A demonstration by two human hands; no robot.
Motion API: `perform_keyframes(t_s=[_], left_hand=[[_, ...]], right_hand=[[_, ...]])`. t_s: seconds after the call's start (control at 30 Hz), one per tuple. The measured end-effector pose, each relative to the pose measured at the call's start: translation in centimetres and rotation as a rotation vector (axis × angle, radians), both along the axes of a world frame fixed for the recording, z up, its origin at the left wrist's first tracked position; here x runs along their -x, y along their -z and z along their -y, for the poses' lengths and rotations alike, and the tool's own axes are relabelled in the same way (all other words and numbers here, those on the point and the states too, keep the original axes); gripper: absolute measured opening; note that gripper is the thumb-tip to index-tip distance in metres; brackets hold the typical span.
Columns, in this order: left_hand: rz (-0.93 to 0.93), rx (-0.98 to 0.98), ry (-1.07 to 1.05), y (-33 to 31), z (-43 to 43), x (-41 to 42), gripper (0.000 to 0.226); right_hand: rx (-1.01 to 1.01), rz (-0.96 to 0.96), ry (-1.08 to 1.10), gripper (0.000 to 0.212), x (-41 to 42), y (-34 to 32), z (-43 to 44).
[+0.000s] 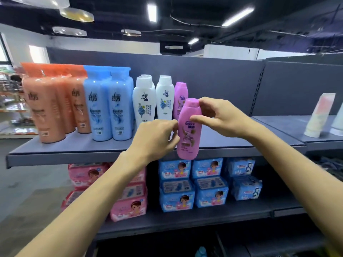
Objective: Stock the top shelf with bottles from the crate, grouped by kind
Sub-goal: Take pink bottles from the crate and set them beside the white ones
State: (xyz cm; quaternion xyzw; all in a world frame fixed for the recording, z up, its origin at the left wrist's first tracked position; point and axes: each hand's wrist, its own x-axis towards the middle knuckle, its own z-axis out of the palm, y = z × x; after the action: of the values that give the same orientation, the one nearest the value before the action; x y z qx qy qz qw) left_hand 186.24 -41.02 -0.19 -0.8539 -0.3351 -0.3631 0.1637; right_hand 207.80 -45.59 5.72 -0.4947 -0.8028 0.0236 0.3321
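Pink bottle (189, 127) hangs upright before the top shelf (74, 145), bound for its pink twin (180, 97) behind. Right hand (220, 115) pinches cap and shoulder; left hand (157, 136) steadies its side with curled fingers

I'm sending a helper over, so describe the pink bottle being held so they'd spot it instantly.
On the top shelf, go right past the orange, blue and white bottles. The held pink bottle hangs at the shelf's front edge, between the left hand and right hand; its twin stands behind.

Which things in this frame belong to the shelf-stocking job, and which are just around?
Job: pink bottle held by both hands, left hand, right hand; top shelf; pink bottle standing there; white bottles; blue bottles; orange bottles.

Around: wipe packs below; tubes at right.
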Motion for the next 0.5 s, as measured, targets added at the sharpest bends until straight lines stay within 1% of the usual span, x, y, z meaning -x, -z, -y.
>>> perform_keyframes(t_s=[0.17,0.33,0.4,0.5], left_hand=[[-0.013,0.016,-0.036,-1.9,-1.4,-0.5,0.014],[0.009,0.09,-0.077,-2.1,-2.1,-2.4,0.042],[0.02,0.11,-0.132,-2.0,-2.1,-3.4,0.046],[0.051,0.154,-0.198,-1.8,-2.3,-4.7,0.046]], right_hand=[[-0.006,0.045,0.025,0.033,-0.1,-2.2,-1.5],[0.02,0.035,0.078,0.034,-0.6,-2.1,-3.1],[0.036,0.014,0.095,0.034,-0.7,-1.8,-3.7],[0.076,-0.061,0.105,0.037,-0.8,-1.4,-4.4]])
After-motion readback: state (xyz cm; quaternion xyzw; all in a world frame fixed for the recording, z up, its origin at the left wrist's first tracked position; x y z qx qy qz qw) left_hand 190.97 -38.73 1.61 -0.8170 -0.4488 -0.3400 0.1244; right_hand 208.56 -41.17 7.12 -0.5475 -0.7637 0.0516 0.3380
